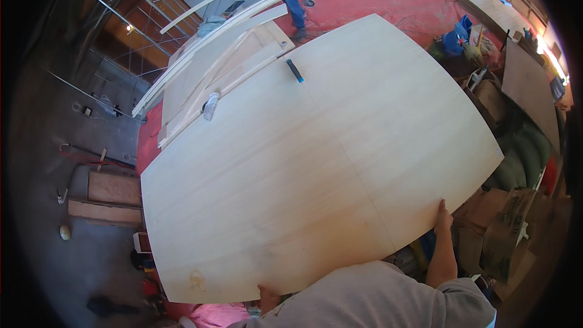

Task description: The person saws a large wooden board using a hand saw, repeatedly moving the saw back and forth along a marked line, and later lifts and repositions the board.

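A large pale plywood sheet (pixel 322 164) with a thin line across it fills the middle of the head view. My left hand (pixel 268 296) grips its near edge at bottom centre, partly hidden by my body in a grey top. My right hand (pixel 443 218) holds the same edge farther right, fingers curled onto the board. A dark-handled tool with a blue end (pixel 295 70) lies on the sheet near its far edge, and a small pale, crumpled-looking item (pixel 211 106) sits at the far-left edge.
Beyond the sheet are timber strips and panels (pixel 243 54), red floor covering (pixel 346 6) and a person's legs (pixel 290 3). Metal scaffolding (pixel 121 6) stands upper left. Boards (pixel 112 185) lie on the grey floor at left. Cardboard (pixel 504 237), bags and panels crowd the right side.
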`<state>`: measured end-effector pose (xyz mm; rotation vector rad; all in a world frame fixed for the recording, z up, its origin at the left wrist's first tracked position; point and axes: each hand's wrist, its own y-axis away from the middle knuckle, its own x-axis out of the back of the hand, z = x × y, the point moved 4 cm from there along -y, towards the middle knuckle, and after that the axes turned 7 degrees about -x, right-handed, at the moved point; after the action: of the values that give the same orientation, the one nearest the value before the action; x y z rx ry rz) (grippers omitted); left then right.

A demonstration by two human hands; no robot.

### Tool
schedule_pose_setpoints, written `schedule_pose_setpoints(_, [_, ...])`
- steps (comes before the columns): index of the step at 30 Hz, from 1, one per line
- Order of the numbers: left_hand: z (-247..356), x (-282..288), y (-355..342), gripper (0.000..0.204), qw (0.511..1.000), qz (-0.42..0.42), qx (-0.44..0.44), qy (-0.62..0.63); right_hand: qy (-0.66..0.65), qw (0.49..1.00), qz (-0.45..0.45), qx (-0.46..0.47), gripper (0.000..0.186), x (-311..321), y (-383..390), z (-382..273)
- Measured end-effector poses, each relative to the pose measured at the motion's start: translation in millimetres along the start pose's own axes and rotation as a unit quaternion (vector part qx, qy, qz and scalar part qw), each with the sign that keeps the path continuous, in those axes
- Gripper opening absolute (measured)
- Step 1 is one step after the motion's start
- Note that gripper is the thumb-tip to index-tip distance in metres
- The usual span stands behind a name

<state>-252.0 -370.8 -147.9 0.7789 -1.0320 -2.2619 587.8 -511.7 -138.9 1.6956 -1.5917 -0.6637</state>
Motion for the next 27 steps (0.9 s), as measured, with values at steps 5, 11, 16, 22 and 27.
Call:
schedule_pose_setpoints(5, [-2.8, 5.8, 7.7, 0.074, 1.0, -0.027, 0.014, 0.009, 0.02, 0.999, 0.028, 0.007, 0.093, -2.6, -6.9, -1.0])
schedule_pose_setpoints(11, [1.9, 10.9, 3.9, 0.074, 0.996, -0.079, 0.007, 0.045, 0.048, 0.999, -0.023, -0.011, 0.091, -21.0, -5.0, 8.6])
schedule_pose_setpoints(16, [-16.3, 15.6, -11.0, 0.074, 0.995, -0.075, -0.006, 0.067, 0.047, 0.999, 0.008, -0.006, 0.093, -9.7, -9.3, 12.6])
schedule_pose_setpoints(22, [-26.4, 43.4, -28.1, 0.077, 0.996, 0.075, -0.028, 0.028, 0.018, 0.999, -0.033, 0.005, 0.091, -13.6, -10.5, 15.5])
schedule_pose_setpoints(27, [-24.3, 53.8, -38.9, 0.085, 0.994, 0.098, -0.036, 0.028, 0.007, 0.999, -0.05, 0.018, 0.088, -17.0, -8.8, 17.0])
